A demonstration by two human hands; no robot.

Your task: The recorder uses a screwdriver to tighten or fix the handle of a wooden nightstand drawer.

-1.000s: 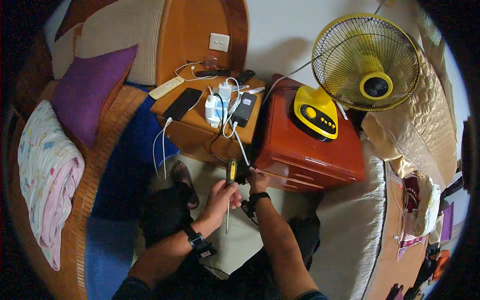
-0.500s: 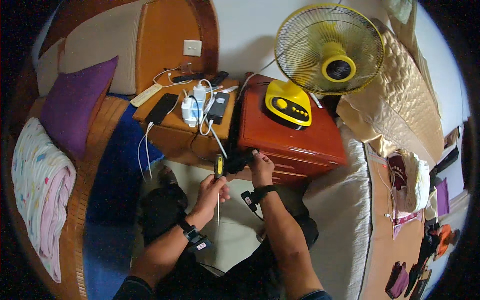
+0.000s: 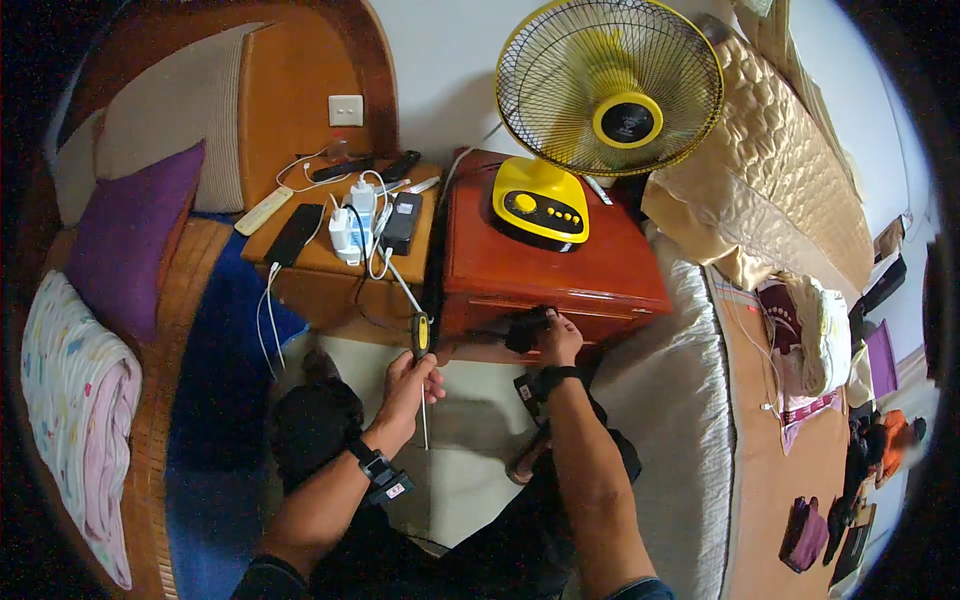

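My left hand (image 3: 405, 395) is closed on a screwdriver (image 3: 422, 333) with a yellow and black handle. The handle points up and away from me, while its thin metal shaft hangs down toward the floor. To the right, my right hand (image 3: 560, 340) pinches a small black object (image 3: 527, 329) whose kind I cannot make out. That dark piece is in front of the drawers of the red-brown nightstand (image 3: 610, 283). A dark band with a small device sits on each wrist.
On the red-brown nightstand stands a yellow and black fan (image 3: 540, 200). Left of it, a wooden bedside table (image 3: 345, 285) carries a black phone (image 3: 295, 235), white plug adapters (image 3: 350, 235), a power bank (image 3: 402, 223) and cables. Beds flank both sides, with a purple pillow (image 3: 135, 240) at left.
My right hand has carried the black object rightward, from beside the gap between the two tables to the red-brown drawers. My left hand still grips the screwdriver. The whole view has shifted slightly.
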